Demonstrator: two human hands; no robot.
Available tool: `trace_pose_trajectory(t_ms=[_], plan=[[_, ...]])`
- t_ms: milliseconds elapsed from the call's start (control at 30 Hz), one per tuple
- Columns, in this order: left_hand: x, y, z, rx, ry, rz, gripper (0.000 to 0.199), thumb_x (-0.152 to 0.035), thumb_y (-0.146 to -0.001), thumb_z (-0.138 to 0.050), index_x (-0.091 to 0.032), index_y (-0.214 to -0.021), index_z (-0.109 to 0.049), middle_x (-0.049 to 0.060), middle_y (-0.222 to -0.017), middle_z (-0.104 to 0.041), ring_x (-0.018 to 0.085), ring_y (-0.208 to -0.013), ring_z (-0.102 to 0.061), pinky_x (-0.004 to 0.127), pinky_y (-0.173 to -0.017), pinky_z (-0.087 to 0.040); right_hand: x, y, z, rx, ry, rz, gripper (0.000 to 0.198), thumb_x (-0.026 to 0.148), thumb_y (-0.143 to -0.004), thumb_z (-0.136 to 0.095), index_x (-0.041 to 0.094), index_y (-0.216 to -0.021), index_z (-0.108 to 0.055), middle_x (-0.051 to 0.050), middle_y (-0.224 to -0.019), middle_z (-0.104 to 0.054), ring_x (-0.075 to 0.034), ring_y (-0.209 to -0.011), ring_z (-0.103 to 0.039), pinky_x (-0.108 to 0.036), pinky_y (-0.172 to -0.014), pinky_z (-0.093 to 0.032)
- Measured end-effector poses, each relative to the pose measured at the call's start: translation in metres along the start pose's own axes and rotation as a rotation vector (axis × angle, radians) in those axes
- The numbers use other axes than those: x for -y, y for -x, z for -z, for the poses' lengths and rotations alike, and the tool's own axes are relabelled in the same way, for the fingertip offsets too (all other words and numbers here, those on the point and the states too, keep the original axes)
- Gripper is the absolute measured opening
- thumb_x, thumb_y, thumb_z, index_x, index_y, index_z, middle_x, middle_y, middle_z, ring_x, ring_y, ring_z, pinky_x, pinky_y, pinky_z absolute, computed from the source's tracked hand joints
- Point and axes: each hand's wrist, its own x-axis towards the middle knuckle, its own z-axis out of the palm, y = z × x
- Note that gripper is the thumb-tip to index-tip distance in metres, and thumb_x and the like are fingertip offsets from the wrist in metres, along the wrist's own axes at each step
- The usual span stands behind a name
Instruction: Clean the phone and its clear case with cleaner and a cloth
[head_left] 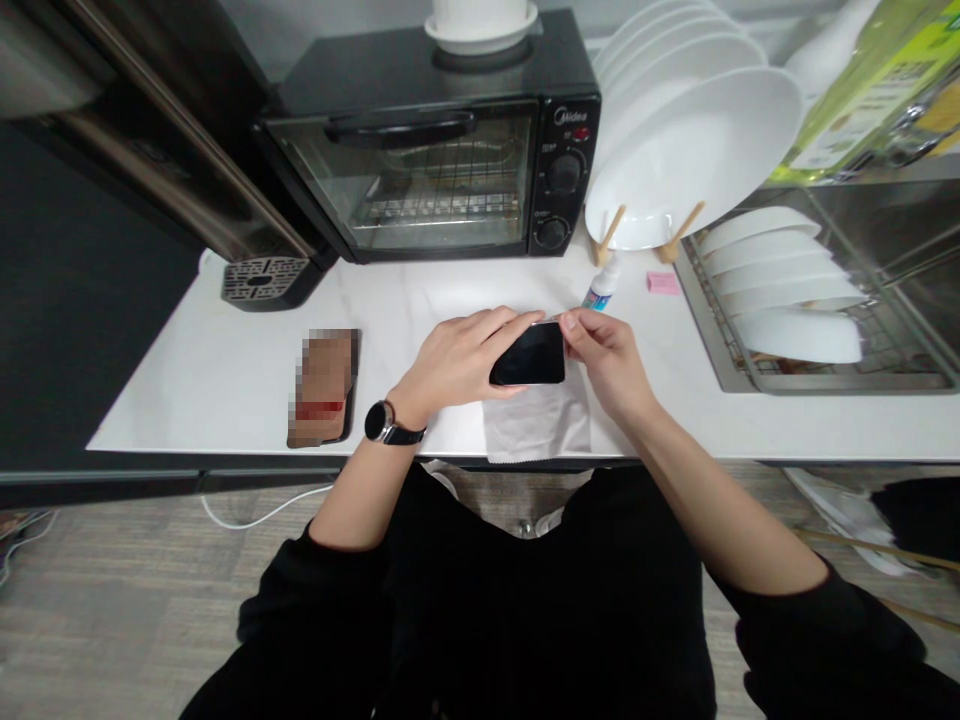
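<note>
A smartphone with a dark screen (534,356) lies sideways between my hands, above the counter's near edge. My left hand (466,358) is wrapped round its left end, with a black watch (379,421) on that wrist. The fingers of my right hand (602,350) pinch together at the phone's upper right corner; whether a small thing is between them I cannot make out. Under the phone a light grey cloth (538,425) is spread on the counter. Just behind my right hand is a small spray bottle (601,283) with a blue and white label.
A black toaster oven (442,170) stands at the back of the white counter (442,285). To the left lies another phone-shaped thing (324,388), partly blurred out. White plates (697,150), a pink slip (662,283) and a sink (712,350) with stacked bowls (799,335) are on the right.
</note>
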Motion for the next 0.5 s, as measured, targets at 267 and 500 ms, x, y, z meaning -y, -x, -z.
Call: trace_pose_trajectory(t_ms=[267, 500], plan=[[-0.001, 0.000, -0.001, -0.022, 0.018, 0.025, 0.087, -0.059, -0.091, -0.072, -0.024, -0.164, -0.041, 0.008, -0.129, -0.069, 0.024, -0.107, -0.073, 0.033, -0.085, -0.057, -0.004, -0.003, -0.008, -0.024, -0.081, -0.064, 0.061, 0.082, -0.078, -0.077, 0.025, -0.067, -0.060, 0.004, -0.062, -0.043, -0.012, -0.057, -0.035, -0.028, -0.052, -0.031], [0.001, -0.001, -0.002, -0.060, 0.160, 0.080, 0.093, -0.064, -0.083, -0.078, -0.029, -0.161, -0.042, 0.007, -0.135, -0.067, 0.025, -0.118, -0.070, 0.034, -0.089, -0.058, 0.006, -0.005, -0.012, -0.008, 0.097, 0.040, 0.056, 0.082, -0.087, -0.067, 0.027, -0.079, -0.062, 0.003, -0.067, -0.050, -0.014, -0.060, -0.044, -0.029, -0.054, -0.039]])
